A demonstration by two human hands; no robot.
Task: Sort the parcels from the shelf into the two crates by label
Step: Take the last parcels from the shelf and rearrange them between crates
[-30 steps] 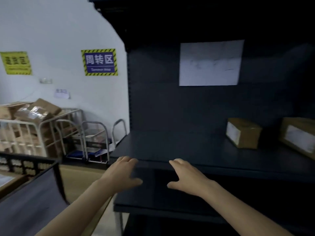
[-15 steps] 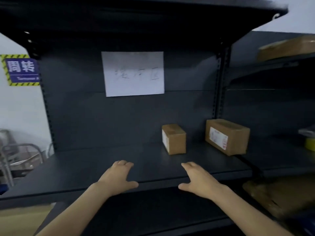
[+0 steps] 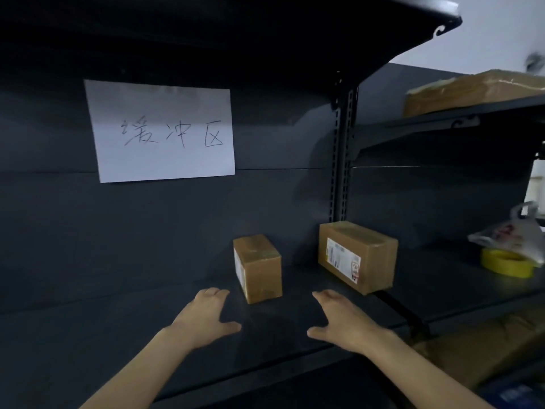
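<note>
- I have both hands out over the shelf at lower centre of the frame. The left hand and right hand are spread, fingers straight, holding nothing. I cannot tell whether the palms touch the board.
- Two parcels stand on the shelf at centre right. The small box is just beyond my hands and nearer the left fingertips. The big box stands apart to its right, against the upright.
- I judge this to be the reach for a pick, with the small box the likely target, since it sits between my hands.
- Next I would bring both palms onto its sides and lift it clear.
- Its label is on the left face, seen too obliquely to read, so I would turn it toward me before choosing.
- Neither crate is in frame, so I would have to turn away from the shelf to find them.
</note>
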